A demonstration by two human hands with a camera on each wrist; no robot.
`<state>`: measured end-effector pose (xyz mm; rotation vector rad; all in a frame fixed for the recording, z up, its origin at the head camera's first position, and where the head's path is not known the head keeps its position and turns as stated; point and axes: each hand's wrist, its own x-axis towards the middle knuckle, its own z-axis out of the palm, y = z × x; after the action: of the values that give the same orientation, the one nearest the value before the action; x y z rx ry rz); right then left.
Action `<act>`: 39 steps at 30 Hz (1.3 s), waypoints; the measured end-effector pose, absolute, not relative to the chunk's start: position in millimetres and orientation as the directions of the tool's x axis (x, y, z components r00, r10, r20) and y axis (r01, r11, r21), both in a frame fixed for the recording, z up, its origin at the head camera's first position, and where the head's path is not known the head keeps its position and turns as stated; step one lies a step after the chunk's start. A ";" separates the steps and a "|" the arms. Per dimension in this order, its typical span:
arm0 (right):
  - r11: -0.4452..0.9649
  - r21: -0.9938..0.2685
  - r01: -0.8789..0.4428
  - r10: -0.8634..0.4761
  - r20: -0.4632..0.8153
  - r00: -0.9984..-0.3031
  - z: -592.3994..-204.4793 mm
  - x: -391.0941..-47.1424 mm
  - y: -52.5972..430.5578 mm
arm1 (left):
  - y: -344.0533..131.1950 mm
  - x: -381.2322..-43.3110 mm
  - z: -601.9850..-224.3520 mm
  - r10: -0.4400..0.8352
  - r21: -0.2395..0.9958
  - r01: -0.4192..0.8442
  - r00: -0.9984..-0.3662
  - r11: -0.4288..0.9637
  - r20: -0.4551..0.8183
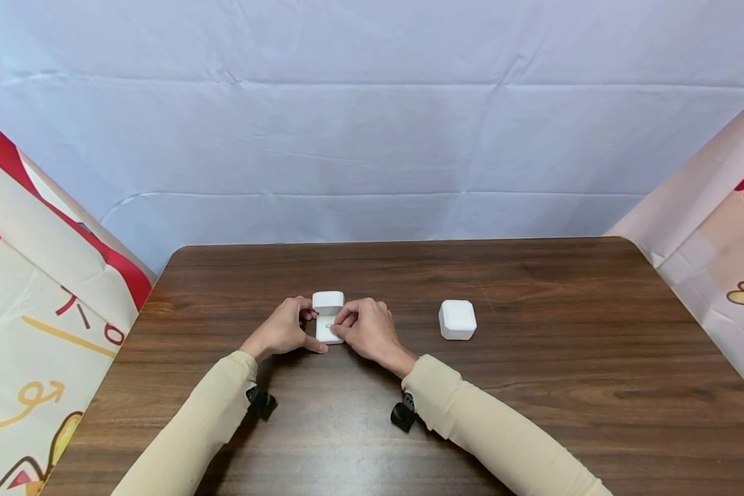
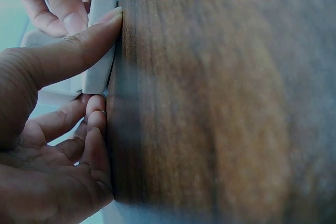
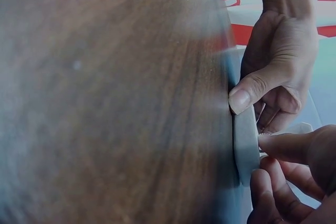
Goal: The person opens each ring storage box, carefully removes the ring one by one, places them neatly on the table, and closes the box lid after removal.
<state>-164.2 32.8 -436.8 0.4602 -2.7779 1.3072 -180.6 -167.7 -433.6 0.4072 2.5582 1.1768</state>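
A white ring box (image 1: 328, 303) stands on the table with its lid raised toward the back. My left hand (image 1: 283, 328) steadies it from the left, the thumb along the front of the base (image 2: 100, 80) and the fingers around the side. A small, shiny ring (image 1: 329, 326) shows at the pale insert. My right hand (image 1: 370, 330) reaches in from the right, thumb and forefinger pinching at the ring. In the right wrist view the thumb (image 3: 286, 146) covers most of the ring; how deep it sits in the insert is hidden.
A second white box (image 1: 457, 319), closed, stands on the brown wooden table (image 1: 564, 358) to the right of my right hand. Behind the table's back edge hangs a pale cloth (image 1: 372, 151). Printed cloths flank both sides. Each wrist carries a small black camera.
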 end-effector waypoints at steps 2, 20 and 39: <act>0.601 -0.749 -0.279 -0.251 0.155 -0.956 -437.2 -164.1 32.6 | -167.8 -180.4 -433.9 0.370 0.769 0.127 -0.917 0.626 -0.149; 0.594 -0.749 -0.292 -0.264 0.162 -0.951 -437.4 -163.6 34.2 | -168.0 -180.3 -436.9 0.386 0.774 0.157 -0.915 0.614 -0.121; 0.574 -0.768 -0.285 -0.253 0.164 -0.953 -436.5 -163.2 37.3 | -168.0 -180.5 -434.2 0.387 0.772 0.149 -0.912 0.618 -0.134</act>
<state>-163.2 37.3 -436.5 0.4710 -2.7548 1.3543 -180.5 -168.0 -434.2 0.4354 2.5572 1.1804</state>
